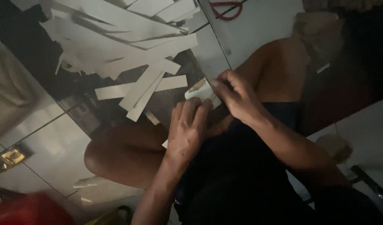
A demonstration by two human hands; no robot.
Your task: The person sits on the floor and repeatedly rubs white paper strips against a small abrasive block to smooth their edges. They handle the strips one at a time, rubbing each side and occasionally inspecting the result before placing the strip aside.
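Note:
I sit on a tiled floor with my knees up, in dim light. My left hand (186,127) and my right hand (235,93) both grip a small folded piece of white paper (201,90) between them, above my lap. The left hand's fingers pinch its lower edge, and another bit of white paper shows under the palm. The right hand's fingers close on the paper's upper right corner. Just beyond the hands, a loose pile of long white paper strips (129,46) lies spread on the floor.
Red-handled scissors (227,9) lie on the floor at the top. A red object (29,210) sits at the bottom left, and a small gold-coloured item (11,157) lies on the left. A roll of twine (335,146) rests at the right.

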